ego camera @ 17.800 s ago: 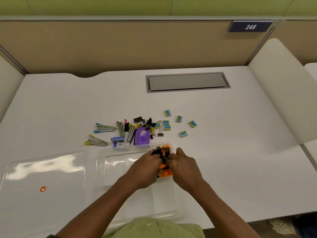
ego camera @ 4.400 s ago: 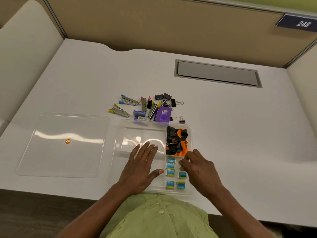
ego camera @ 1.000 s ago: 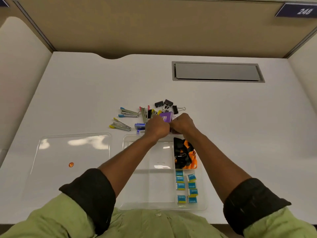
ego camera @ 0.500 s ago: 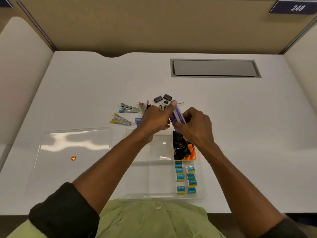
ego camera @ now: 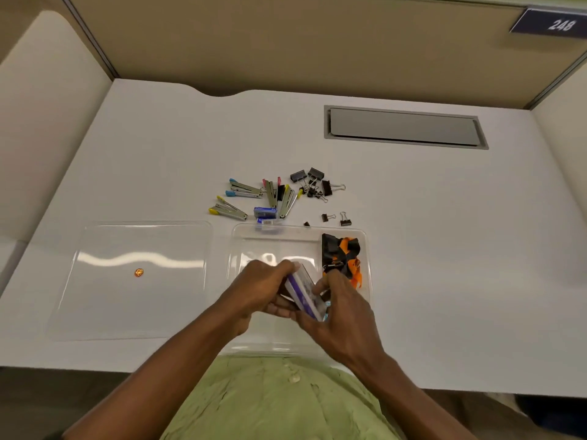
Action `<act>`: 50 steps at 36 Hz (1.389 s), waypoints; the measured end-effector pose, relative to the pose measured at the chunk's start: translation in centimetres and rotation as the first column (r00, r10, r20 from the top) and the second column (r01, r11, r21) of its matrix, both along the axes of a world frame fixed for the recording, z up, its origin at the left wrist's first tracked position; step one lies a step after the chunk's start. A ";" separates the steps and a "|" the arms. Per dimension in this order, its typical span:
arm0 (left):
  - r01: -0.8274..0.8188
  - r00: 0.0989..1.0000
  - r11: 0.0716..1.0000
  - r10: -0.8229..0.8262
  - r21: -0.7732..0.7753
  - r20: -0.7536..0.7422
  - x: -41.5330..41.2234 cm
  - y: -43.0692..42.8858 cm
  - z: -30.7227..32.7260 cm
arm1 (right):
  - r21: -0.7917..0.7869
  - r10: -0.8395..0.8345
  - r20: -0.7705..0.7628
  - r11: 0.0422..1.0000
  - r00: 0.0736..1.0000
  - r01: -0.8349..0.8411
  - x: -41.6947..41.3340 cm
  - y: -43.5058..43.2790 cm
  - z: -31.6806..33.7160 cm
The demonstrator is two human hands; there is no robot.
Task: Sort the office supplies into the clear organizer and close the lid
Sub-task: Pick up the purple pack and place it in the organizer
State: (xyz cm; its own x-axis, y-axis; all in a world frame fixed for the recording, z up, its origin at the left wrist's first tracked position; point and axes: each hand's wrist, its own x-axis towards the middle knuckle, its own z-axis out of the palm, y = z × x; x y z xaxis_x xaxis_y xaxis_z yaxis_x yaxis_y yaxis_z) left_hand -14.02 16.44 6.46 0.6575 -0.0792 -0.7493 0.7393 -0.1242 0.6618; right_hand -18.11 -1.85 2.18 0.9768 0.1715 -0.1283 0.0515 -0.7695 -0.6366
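Over the tray: your two hands meet above the clear organizer (ego camera: 236, 249), which sits open at the near edge of the white worktop (ego camera: 158, 160).
Left hand: your left hand (ego camera: 260, 287) grips the purple box (ego camera: 303, 290) from the left, fingers curled over its upper end.
Right hand: your right hand (ego camera: 343, 309) holds the same box from the right, fingers wrapped along its lower side.
Purple box: tilted, far end raised, held over the middle of the organizer; I cannot tell whether it touches the tray floor.
Far right compartment: black and orange lanyards (ego camera: 341, 252) lie bunched inside.
Lid: the lid (ego camera: 136, 309) lies flat on the worktop just left of the organizer, apart from it, with a small orange sticker (ego camera: 138, 272) on it.
Beyond the far rim: small staplers (ego camera: 244, 188) with coloured tips lie loose. Blue staple boxes (ego camera: 265, 212) sit close to the rim. Black binder clips (ego camera: 313, 184) are piled to the right. Two smaller clips (ego camera: 344, 220) lie near the far right corner.
Back of worktop: a grey hatch (ego camera: 403, 127) is set into the surface. A number plate (ego camera: 554, 24) reading 248 hangs on the partition (ego camera: 286, 42).
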 end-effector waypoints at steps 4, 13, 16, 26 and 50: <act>0.085 0.994 0.981 -0.095 0.176 0.050 -1.6 -0.2 -1.4 | -0.074 0.019 0.008 0.997 1.000 -0.018 -1.8 0.9 -1.2; 0.323 0.865 0.805 -0.464 0.498 0.190 -1.6 0.1 -2.9 | 0.108 0.001 -0.078 0.994 0.997 0.008 -0.9 0.0 -1.0; 0.414 0.802 0.790 -0.552 0.452 0.229 -1.2 0.4 -2.7 | 0.156 0.061 -0.053 0.986 0.997 -0.052 0.7 -1.1 -0.6; 0.413 0.828 0.814 -0.523 0.408 0.203 -1.2 0.3 -4.0 | 0.010 0.333 -0.124 0.942 0.935 -0.334 4.1 -1.3 -0.9; 0.214 0.450 0.379 -0.856 0.900 0.254 -6.5 4.7 -12.0 | -0.531 0.399 0.037 0.785 0.916 -0.321 -1.3 4.1 -2.9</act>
